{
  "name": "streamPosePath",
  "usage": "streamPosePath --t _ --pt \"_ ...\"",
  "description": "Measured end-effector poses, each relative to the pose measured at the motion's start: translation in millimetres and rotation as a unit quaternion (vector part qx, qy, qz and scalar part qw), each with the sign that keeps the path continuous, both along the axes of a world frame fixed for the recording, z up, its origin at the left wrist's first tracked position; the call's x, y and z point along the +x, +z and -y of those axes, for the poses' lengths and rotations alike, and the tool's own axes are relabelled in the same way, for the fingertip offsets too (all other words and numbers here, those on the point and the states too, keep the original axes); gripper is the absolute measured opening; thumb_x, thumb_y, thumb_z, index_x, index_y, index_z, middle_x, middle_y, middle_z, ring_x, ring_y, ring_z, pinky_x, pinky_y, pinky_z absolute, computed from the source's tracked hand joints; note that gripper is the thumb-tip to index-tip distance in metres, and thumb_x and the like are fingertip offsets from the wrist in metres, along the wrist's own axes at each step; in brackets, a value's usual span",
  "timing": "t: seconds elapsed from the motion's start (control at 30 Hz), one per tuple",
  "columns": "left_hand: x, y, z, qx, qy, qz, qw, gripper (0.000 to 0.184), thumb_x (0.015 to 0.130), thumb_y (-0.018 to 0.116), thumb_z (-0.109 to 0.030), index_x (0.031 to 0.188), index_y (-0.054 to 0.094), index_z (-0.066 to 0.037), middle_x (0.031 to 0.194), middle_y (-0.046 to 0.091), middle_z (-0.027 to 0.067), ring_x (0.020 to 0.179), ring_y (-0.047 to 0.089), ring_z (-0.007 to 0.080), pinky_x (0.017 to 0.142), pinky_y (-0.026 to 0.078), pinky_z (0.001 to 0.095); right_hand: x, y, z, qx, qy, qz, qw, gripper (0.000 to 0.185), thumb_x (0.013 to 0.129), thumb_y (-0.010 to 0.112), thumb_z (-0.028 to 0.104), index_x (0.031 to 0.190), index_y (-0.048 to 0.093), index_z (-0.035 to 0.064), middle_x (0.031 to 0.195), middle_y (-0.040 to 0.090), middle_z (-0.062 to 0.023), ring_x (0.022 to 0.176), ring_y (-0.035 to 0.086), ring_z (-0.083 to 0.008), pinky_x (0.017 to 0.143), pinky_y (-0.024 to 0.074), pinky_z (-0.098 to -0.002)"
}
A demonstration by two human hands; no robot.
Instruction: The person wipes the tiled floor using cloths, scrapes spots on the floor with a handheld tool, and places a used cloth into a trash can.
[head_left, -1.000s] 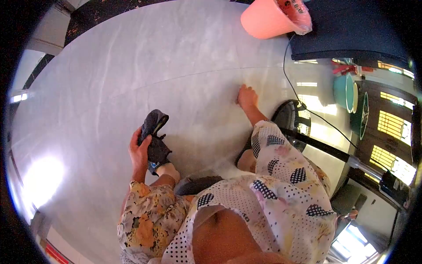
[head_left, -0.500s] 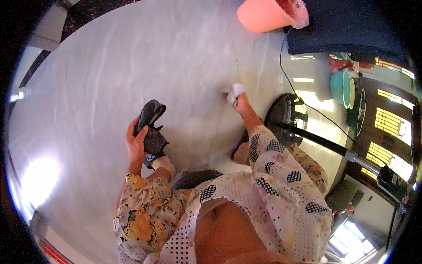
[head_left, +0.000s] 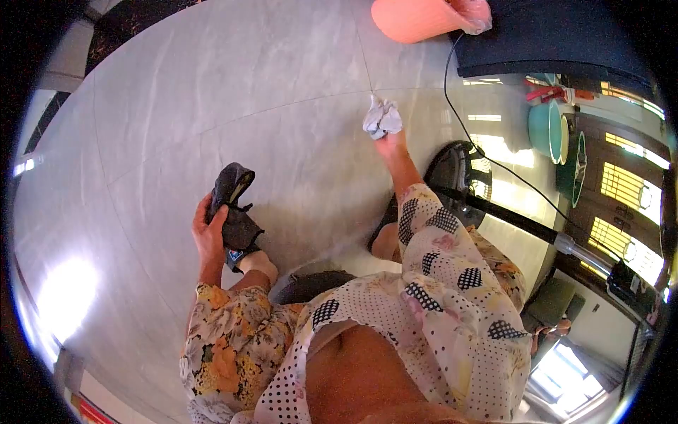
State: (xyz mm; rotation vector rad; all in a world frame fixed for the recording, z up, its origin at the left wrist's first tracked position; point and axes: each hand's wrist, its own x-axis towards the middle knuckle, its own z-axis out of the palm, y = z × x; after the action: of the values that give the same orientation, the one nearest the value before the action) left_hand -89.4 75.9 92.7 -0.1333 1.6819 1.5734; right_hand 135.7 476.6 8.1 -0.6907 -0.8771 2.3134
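Observation:
In my left hand (head_left: 208,227) is a black shoe (head_left: 229,185), with the thumb on its near side and its opening tipped up to the right. Just below it is my left foot in dark footwear (head_left: 242,230), partly covered by the held shoe. My right hand (head_left: 392,145) is stretched forward over the floor, its fingers closed on a crumpled white cloth or tissue (head_left: 382,118). The cloth hides most of those fingers. My right foot (head_left: 385,242), in dark footwear, is partly hidden by my sleeve.
A pink bin (head_left: 417,20) with a plastic liner stands ahead on the grey tiled floor (head_left: 275,78). To the right are a round black stand base (head_left: 446,169) with a pole, a black cable (head_left: 459,120), and a teal basin (head_left: 542,134). A dark-covered piece of furniture (head_left: 551,42) is beyond.
My right hand has lifted the white cloth forward, and it shows more clearly without the blur. My left hand and the shoe have shifted slightly left. The view has tilted a little.

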Motion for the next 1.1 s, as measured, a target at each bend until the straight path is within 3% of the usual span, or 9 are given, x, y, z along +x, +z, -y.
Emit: streamPosePath --t 0.17,0.33,0.47,0.57,0.67,0.77,0.87,0.97,1.1 --pt "0.1 -3.0 3.9 0.003 0.004 0.012 1.0 0.045 0.082 0.064 -0.009 0.124 0.051 0.003 0.11 0.058 0.0092 0.097 0.056 0.0163 0.084 0.046 0.0292 12.9 -13.7 -29.4 0.018 -0.172 0.122 0.977 0.024 0.091 0.056 0.027 0.109 0.054 0.0102 0.094 0.06 -0.0021 0.083 0.059 -0.0195 0.072 0.0507 -0.0347" --pt "0.2 7.8 0.2 -0.012 -0.002 -0.002 1.0 0.044 0.083 0.064 -0.009 0.123 0.052 0.004 0.108 0.059 0.0093 0.095 0.056 0.0158 0.083 0.046 0.0287 -0.1 43.6 -38.0 0.06 -0.391 0.288 0.872 0.033 0.086 0.063 0.024 0.111 0.051 0.0064 0.112 0.057 -0.0057 0.103 0.055 -0.0206 0.079 0.0504 -0.0338" --pt "-0.5 1.7 3.8 -0.014 -0.01 -0.02 1.0 0.043 0.082 0.064 -0.01 0.121 0.053 0.004 0.107 0.059 0.0088 0.094 0.057 0.0158 0.082 0.046 0.0287 39.8 -42.2 -109.8 0.276 -0.418 0.39 0.772 0.043 0.074 0.071 0.023 0.109 0.054 0.0058 0.096 0.064 -0.0125 0.085 0.063 -0.0257 0.075 0.0507 -0.0394" --pt "-2.2 5.2 4.9 -0.027 -0.02 -0.016 0.999 0.043 0.081 0.065 -0.011 0.121 0.054 0.003 0.106 0.06 0.0082 0.093 0.057 0.0157 0.082 0.046 0.0287 16.4 -19.3 -84.9 0.428 -0.156 0.733 0.504 0.042 0.079 0.064 0.028 0.112 0.053 0.0041 0.097 0.063 -0.0199 0.095 0.061 -0.0347 0.078 0.0501 -0.0443" --pt "-1.8 11.3 3.7 -0.029 -0.008 0.002 1.0 0.044 0.081 0.065 -0.012 0.121 0.054 0.002 0.105 0.06 0.0077 0.094 0.057 0.0156 0.083 0.046 0.0286 -28.8 2.4 -60.5 0.369 -0.049 0.748 0.549 0.054 0.077 0.06 0.031 0.122 0.048 0.0043 0.106 0.061 -0.0233 0.1 0.058 -0.0376 0.084 0.0469 -0.0452" --pt "0.9 7.3 7.3 -0.025 -0.003 -0.004 1.0 0.043 0.081 0.065 -0.012 0.121 0.054 0.002 0.104 0.061 0.0075 0.094 0.057 0.0153 0.083 0.046 0.0284 -46.7 -27.3 -57.6 0.536 -0.049 0.675 0.505 0.053 0.078 0.059 0.029 0.124 0.044 0.0083 0.12 0.056 -0.015 0.11 0.053 -0.0319 0.085 0.0459 -0.0464" --pt "1.0 3.9 9.7 -0.016 -0.011 -0.001 1.0 0.042 0.082 0.065 -0.01 0.121 0.054 0.002 0.105 0.06 0.0073 0.094 0.057 0.0148 0.083 0.046 0.0281 -86.0 -2.6 -37.7 0.541 0.056 0.693 0.473 0.048 0.079 0.059 0.024 0.124 0.043 0.013 0.129 0.048 -0.0055 0.121 0.043 -0.0256 0.086 0.0444 -0.0473" --pt "1.3 8.3 5.1 -0.012 -0.006 -0.002 1.0 0.041 0.082 0.064 -0.009 0.12 0.054 0.002 0.105 0.06 0.0069 0.094 0.057 0.0142 0.083 0.046 0.0277 -107.8 -5.4 -22.3 0.649 0.137 0.631 0.402 0.042 0.079 0.058 0.019 0.12 0.046 0.0155 0.125 0.045 -0.0023 0.124 0.038 -0.0226 0.086 0.0428 -0.0474" --pt "-0.4 7.6 2.5 -0.013 -0.01 -0.009 1.0 0.041 0.083 0.064 -0.009 0.121 0.054 0.001 0.106 0.06 0.0066 0.094 0.056 0.014 0.082 0.045 0.0275 -100.2 2.2 13.2 0.716 0.197 0.53 0.409 0.047 0.077 0.059 0.017 0.122 0.046 0.0135 0.128 0.045 -0.0063 0.124 0.038 -0.0259 0.093 0.0387 -0.049"
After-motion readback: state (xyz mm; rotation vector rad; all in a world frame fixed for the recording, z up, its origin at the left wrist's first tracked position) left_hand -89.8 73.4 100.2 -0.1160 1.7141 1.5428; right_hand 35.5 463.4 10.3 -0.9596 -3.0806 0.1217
